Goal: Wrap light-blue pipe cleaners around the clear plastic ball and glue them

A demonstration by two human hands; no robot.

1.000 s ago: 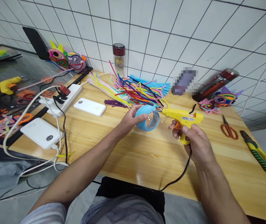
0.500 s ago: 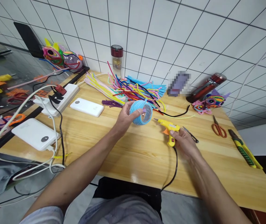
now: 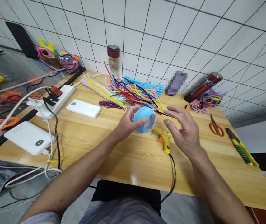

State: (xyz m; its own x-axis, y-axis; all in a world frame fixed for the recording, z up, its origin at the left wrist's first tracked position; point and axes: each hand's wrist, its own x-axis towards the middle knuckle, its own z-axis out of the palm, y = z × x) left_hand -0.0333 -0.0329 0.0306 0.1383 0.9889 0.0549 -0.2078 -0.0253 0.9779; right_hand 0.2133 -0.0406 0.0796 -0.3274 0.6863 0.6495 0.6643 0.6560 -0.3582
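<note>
My left hand grips a clear round container wrapped in light blue pipe cleaners, tilted so its open-looking clear end faces right. A short blue tip sticks up at its rim. To the right of it my right hand is raised with fingers apart, holding nothing. Below and between the hands a yellow hot glue gun lies on the wooden table, its nozzle partly behind the wrapped container. Behind the container spreads a pile of coloured pipe cleaners.
A white power bank, a power strip and a second power bank with cables are on the left. Orange-handled scissors and green-yellow pliers lie right. A glass bottle and red flask stand at the back.
My right hand has let go of the glue gun, leaving it on the table, and has risen toward the wrapped container. My left hand still holds the container.
</note>
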